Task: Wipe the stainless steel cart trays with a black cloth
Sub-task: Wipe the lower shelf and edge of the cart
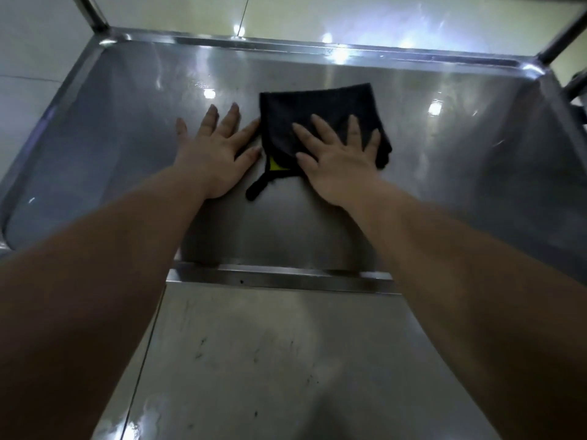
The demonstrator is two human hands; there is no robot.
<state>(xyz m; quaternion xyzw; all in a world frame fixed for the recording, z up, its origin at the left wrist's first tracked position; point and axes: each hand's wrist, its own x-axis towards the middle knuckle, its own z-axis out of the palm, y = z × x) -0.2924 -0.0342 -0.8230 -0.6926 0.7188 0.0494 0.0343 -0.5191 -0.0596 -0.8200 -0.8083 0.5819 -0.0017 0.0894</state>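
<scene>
The cloth (320, 106) lies on the tray (127, 138), near its middle. The right hand (336, 160) rests flat on the near half of the cloth. The left hand (212, 154) rests flat on the tray, just left of the cloth. At the tray's far corners stand the left post (92, 11) and the right post (562, 36).

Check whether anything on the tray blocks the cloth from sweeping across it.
No loose items visible. Only the left hand, flat on the tray just left of the cloth, would block a leftward sweep.
</scene>
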